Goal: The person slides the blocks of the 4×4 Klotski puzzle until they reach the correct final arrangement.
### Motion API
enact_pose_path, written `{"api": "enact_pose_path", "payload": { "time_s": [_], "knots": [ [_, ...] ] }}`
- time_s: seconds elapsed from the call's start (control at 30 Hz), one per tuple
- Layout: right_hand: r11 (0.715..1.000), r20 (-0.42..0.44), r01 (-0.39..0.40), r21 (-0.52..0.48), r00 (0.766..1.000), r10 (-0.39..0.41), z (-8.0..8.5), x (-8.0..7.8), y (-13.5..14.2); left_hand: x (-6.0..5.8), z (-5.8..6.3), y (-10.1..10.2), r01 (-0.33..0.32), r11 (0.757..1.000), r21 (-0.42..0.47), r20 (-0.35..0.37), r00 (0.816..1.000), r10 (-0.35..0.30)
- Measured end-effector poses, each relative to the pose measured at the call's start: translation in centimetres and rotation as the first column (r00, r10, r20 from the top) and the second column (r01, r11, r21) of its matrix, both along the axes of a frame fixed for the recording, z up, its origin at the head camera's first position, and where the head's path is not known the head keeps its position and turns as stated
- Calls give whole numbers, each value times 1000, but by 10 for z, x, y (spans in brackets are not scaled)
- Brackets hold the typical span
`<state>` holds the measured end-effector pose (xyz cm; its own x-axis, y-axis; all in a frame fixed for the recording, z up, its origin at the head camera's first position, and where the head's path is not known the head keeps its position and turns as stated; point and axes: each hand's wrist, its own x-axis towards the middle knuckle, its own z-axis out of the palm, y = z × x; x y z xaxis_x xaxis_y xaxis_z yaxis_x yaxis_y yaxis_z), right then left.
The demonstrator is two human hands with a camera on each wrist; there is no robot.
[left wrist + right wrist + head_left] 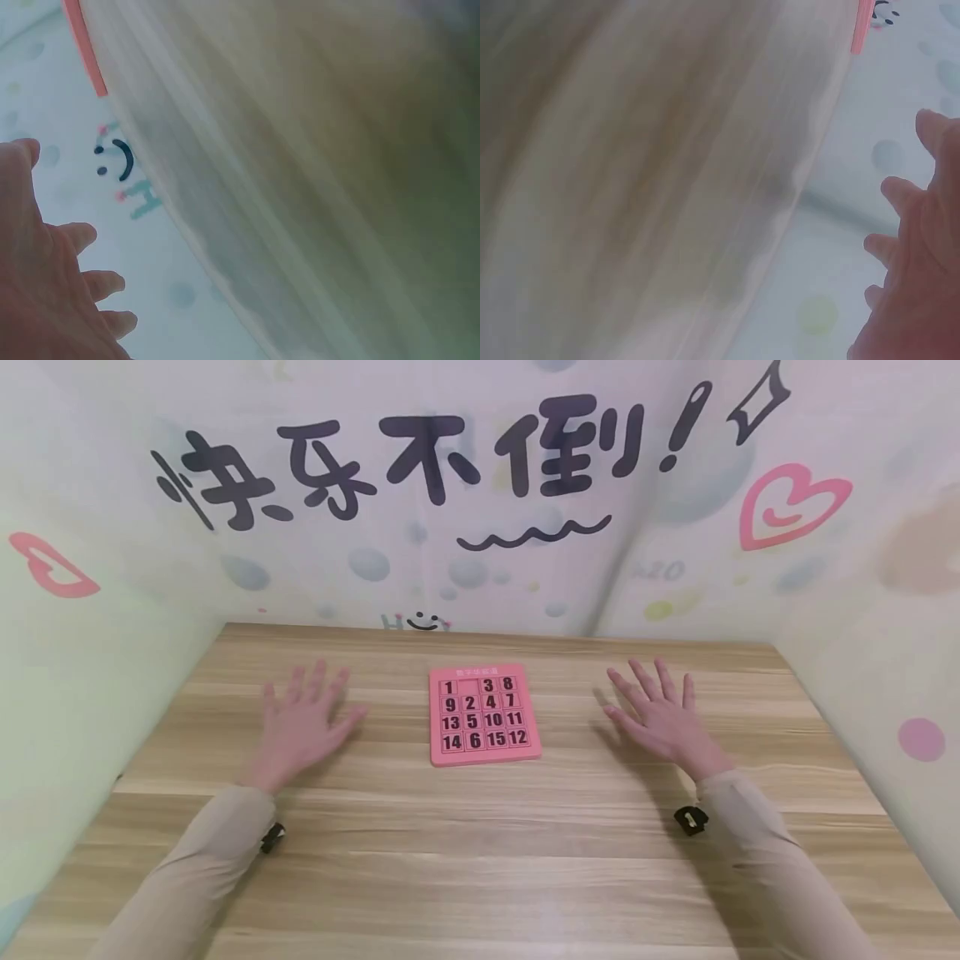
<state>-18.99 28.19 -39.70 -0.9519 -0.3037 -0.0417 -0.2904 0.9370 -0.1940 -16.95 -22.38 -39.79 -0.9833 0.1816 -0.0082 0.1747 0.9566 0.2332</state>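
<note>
A pink sliding number puzzle lies face up on the wooden table, its black-numbered tiles in a grid with one vacant square in the top row, between 1 and 3. To its left my left hand is held palm down with the fingers spread, apart from the puzzle. On the other side my right hand has its fingers spread too, thumb toward the puzzle. Neither hand holds anything. In the left wrist view the puzzle's pink edge shows at the top; the right wrist view catches its edge as well.
The wood-grain table runs back to a white printed backdrop with large black characters, which also closes off both sides. A small black wrist fitting sits by the left cuff and another by the right cuff.
</note>
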Motion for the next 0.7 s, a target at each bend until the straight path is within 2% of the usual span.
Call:
{"api": "enact_pose_path", "payload": {
  "time_s": [0.2, 0.43, 0.7],
  "knots": [
    [999, -21, -32, -20, 999, 32, -2, -6, -10, -3, -3, 20, 57, 998, -41, 0, 998, -57],
    [995, -44, -88, -50, 995, 86, -1, -9, -24, -4, -9, 49, 156, 979, -131, 18, 988, -155],
    [992, -53, -122, -28, 991, 121, -1, -13, -40, -4, -7, 77, 240, 967, -85, 89, 969, -232]
  ]
}}
